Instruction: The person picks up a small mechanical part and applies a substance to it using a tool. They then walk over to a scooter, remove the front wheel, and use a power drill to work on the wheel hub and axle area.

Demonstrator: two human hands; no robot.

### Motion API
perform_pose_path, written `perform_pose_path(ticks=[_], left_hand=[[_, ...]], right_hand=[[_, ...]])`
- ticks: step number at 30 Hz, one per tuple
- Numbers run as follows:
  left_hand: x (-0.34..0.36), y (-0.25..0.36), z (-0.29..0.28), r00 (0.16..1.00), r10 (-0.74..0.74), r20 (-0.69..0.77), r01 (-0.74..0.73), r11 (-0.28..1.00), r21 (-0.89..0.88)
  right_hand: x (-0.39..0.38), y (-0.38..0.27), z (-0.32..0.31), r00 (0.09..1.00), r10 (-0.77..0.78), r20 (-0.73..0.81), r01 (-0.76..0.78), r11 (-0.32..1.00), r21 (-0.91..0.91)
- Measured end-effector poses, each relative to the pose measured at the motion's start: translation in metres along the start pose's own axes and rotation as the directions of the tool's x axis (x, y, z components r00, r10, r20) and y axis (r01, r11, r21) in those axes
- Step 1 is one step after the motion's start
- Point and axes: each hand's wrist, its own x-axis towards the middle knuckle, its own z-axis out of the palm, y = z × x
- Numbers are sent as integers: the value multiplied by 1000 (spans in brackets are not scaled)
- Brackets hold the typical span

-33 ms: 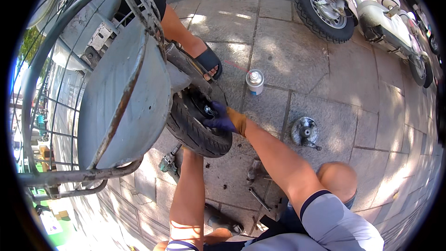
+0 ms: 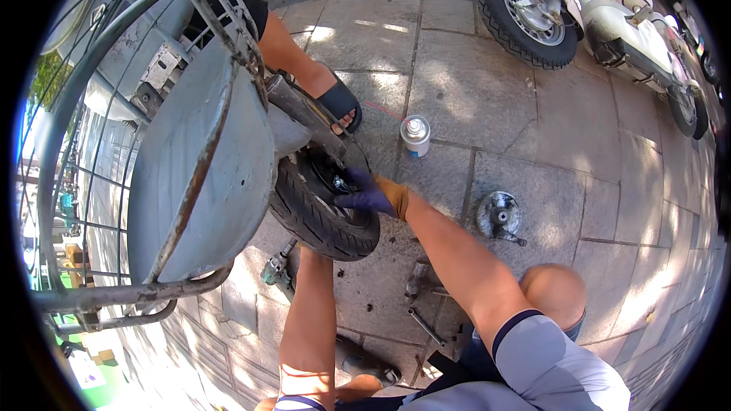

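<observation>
My right hand [image 2: 364,192], in a purple glove with an orange cuff, reaches into the open side of the scooter wheel [image 2: 308,217]. Its fingers close at the hub, beside a shiny metal part [image 2: 340,183], and some fingertips are hidden in the dark recess. My left forearm [image 2: 308,312] goes up behind the black tyre, which hides that hand. The wheel sits tilted beneath a grey front shield [image 2: 198,167] with a rusty metal rod across it.
A spray can [image 2: 416,135] with a red straw stands on the paving. Nearby lie a round metal hub plate [image 2: 499,215], a green power tool [image 2: 276,266], a hammer [image 2: 416,279] and a socket wrench [image 2: 425,326]. Another person's sandalled foot [image 2: 343,105] is beside the wheel; a white scooter [image 2: 609,23] stands beyond.
The whole scene shifts very slightly with my head. Both arms and the wheel keep nearly the same pose, with my right hand still at the hub.
</observation>
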Motion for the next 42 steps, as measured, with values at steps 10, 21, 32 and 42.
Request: perform_pose_path(ticks=[10,21,32,42], left_hand=[[-21,-11,8,998,-61,26,60,998,29],[-21,4,8,999,41,-3,-41,999,-21],[-15,-11,25,997,74,19,-73,995,-71],[-20,-12,30,997,81,15,-79,990,-120]], right_hand=[[40,70,-101,949,172,-266,-307,300,-903],[-148,67,-43,710,703,-29,262,-303,-916],[-109,-4,-82,861,334,-384,-502,437,-746],[-84,-79,-78,919,193,-342,-379,201,-903]])
